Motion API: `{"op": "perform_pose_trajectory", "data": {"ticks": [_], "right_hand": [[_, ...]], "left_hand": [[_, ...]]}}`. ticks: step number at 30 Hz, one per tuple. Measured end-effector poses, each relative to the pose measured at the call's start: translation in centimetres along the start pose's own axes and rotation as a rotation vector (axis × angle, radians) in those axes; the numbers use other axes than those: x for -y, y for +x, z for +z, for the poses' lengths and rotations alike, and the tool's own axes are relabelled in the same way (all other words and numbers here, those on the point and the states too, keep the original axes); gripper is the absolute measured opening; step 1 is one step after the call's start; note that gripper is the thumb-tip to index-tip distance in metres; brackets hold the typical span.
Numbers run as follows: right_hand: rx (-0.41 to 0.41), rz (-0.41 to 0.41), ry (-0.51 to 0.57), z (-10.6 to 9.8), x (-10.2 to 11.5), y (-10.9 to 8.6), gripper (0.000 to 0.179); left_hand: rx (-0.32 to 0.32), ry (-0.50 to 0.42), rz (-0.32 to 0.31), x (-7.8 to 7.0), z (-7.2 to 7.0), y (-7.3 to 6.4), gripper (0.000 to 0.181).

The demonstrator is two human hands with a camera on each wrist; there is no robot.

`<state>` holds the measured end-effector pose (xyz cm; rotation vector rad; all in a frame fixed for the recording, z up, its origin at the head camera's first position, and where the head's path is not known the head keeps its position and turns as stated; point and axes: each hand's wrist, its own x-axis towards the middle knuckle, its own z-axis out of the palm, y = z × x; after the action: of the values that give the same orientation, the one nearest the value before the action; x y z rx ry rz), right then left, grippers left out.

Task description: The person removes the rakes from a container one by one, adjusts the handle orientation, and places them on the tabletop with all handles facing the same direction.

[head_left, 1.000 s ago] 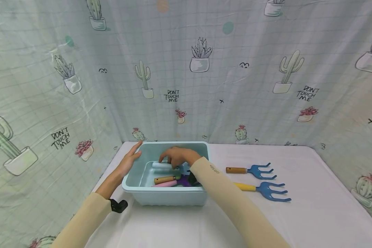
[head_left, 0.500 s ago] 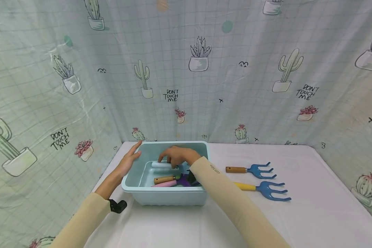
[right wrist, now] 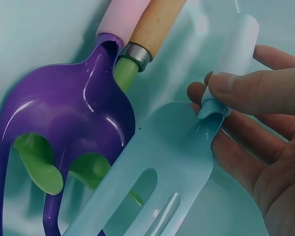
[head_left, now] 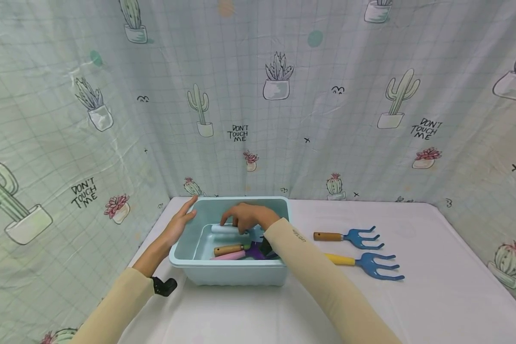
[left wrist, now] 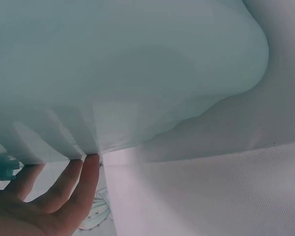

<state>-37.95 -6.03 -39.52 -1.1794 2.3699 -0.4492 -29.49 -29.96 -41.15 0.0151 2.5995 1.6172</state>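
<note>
A light blue plastic bin (head_left: 236, 275) stands on the table with garden tools inside. My left hand (head_left: 181, 225) rests at its left rim, and in the left wrist view the fairly straight fingers (left wrist: 83, 189) touch the outer wall. Reaching inside, my right hand (head_left: 247, 217) pinches a light blue hand fork (right wrist: 172, 142) between thumb and fingers, low on its pale handle (right wrist: 238, 46). Beside that fork lies a purple hand fork (right wrist: 73, 98) with a pink handle. It partly covers a green tool with a wooden handle (right wrist: 160, 24).
To the bin's right, two blue hand forks lie on the white table (head_left: 438, 291): one with a wooden handle (head_left: 328, 236), one with a yellow handle (head_left: 341, 259) partly behind my right sleeve. A cactus-print curtain (head_left: 309, 110) hangs behind and at both sides.
</note>
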Motion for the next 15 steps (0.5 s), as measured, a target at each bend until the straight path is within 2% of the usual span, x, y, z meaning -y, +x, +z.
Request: {"op": "perform_pose_trajectory", "data": {"ticks": [8, 15], "right_hand": [[-0.004, -0.031, -0.022, 0.03, -0.07, 0.31, 0.067], [-0.001, -0.056, -0.057, -0.25, 0.37, 0.42, 0.068]], "left_hand": [[0.013, -0.006, -0.036, 0.43, -0.26, 0.72, 0.059], [0.013, 0.003, -0.013, 0.14, -0.22, 0.43, 0.060]]}}
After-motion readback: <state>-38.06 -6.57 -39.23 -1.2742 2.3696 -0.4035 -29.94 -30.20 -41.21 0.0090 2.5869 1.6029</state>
